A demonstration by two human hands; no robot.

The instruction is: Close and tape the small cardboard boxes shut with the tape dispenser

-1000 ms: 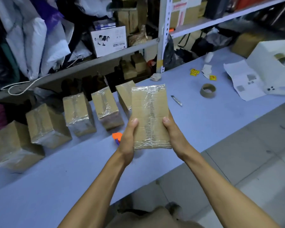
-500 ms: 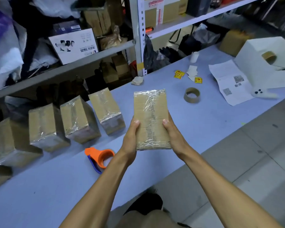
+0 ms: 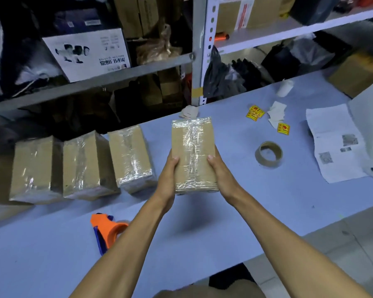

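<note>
Nearest the person, an orange tape dispenser [image 3: 108, 232] lies on the pale blue tabletop [image 3: 202, 237], just left of the left forearm and untouched. Beyond it, both hands hold one small cardboard box [image 3: 193, 154] up off the tabletop, roughly at its middle. The left hand [image 3: 167, 179] grips the box's left side with the thumb laid over the front face, and the right hand [image 3: 222, 176] does the same on the right side, so each grip is clamped on the box from opposite edges. Clear tape runs down the centre seam and across both ends, so this box looks already sealed. It appears light, since it sits easily between two hands, and stiff enough to keep its shape; the taped patches are glossy and likely slippery, so the bare cardboard along the side edges is the safer place to hold it. Squeezing the broad face too hard could dent it. To the left, three taped boxes [image 3: 84, 166] stand in a row on the tabletop, just beside one another, with room at the right end for this one. Farther right lie a near-empty tape roll [image 3: 268, 154], a printed sheet [image 3: 336, 143] and small yellow stickers [image 3: 254, 112]. At the back, metal shelves [image 3: 199, 50] hold cartons and bags.
</note>
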